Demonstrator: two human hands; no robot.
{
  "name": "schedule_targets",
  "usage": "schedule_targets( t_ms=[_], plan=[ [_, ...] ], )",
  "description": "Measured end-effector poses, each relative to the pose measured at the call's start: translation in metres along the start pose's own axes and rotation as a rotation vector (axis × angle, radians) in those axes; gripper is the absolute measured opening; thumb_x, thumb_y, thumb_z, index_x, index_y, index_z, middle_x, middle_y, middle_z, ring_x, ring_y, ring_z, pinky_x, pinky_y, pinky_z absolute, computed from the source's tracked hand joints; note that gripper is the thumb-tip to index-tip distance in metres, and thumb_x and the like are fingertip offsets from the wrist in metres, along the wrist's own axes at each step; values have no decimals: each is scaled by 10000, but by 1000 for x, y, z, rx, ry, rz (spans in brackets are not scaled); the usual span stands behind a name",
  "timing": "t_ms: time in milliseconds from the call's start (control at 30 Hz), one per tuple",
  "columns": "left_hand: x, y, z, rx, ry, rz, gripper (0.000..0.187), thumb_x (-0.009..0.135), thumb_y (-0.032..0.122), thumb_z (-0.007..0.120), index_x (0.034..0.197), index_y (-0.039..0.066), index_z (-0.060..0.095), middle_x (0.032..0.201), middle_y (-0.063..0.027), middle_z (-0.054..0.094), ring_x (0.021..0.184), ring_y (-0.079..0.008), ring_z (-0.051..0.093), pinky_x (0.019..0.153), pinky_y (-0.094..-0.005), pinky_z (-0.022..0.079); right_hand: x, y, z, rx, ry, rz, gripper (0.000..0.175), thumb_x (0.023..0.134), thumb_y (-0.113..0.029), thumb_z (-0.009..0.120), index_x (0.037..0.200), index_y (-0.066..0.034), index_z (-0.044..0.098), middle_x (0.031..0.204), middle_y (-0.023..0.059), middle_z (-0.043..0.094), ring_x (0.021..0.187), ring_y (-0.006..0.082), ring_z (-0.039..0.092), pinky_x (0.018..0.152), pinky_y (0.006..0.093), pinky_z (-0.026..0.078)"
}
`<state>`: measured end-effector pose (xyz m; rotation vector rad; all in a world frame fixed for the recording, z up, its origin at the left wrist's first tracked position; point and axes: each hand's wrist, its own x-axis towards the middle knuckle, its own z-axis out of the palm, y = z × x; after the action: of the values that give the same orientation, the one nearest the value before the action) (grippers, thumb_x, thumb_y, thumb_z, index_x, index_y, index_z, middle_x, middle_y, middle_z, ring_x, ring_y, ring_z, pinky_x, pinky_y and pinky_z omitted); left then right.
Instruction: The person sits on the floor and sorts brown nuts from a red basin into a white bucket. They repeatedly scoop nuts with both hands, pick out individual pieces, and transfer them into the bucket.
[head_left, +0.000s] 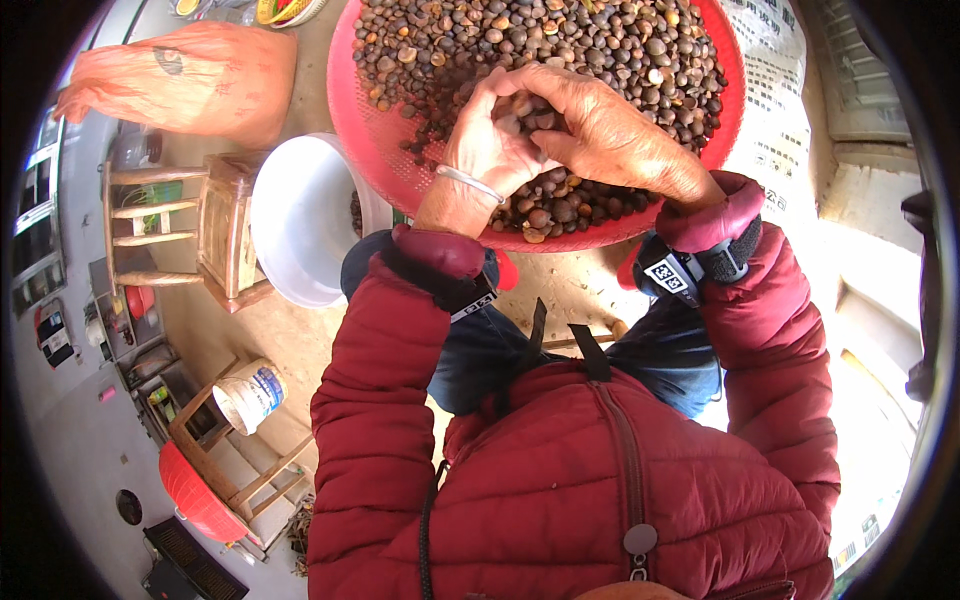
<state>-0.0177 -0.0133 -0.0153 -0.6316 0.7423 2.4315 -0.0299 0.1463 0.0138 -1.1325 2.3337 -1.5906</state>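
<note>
A wide red plastic basket in front of me holds a broad heap of brown and dark round seeds, some looking like split shells. Over its near half, my left hand is cupped palm up, with a silver bangle at the wrist. My right hand curves over from the other side, its thumb near the left palm. A small cluster of seeds lies between the two cupped hands. The fingertips partly overlap, so their exact contact is hard to see.
A white plastic bucket, with some seeds inside, stands left of the basket. Further left are an orange sack, a wooden chair and a small labelled pail. A printed white sack lies at right.
</note>
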Motion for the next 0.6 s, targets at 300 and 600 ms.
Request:
schedule_targets(
  t_ms=[300,600],
  plan=[
    [-1,5,1,-170,-268,-66,528,988,430,359,1292,6,434,1289,-267,493,1226,-506,415,1017,-603,361,4,-3,-43,359,387,594,217,873,-149,564,1073,-75,606,918,-7,638,684,38,466,582,175,344],
    [0,7,0,-131,-328,-23,536,1001,416,297,1327,1,393,1348,-275,433,1269,-484,380,1054,-581,329,-5,8,-37,420,252,386,141,901,-73,542,991,29,582,820,33,639,804,107,623,713,243,499]
  ],
)
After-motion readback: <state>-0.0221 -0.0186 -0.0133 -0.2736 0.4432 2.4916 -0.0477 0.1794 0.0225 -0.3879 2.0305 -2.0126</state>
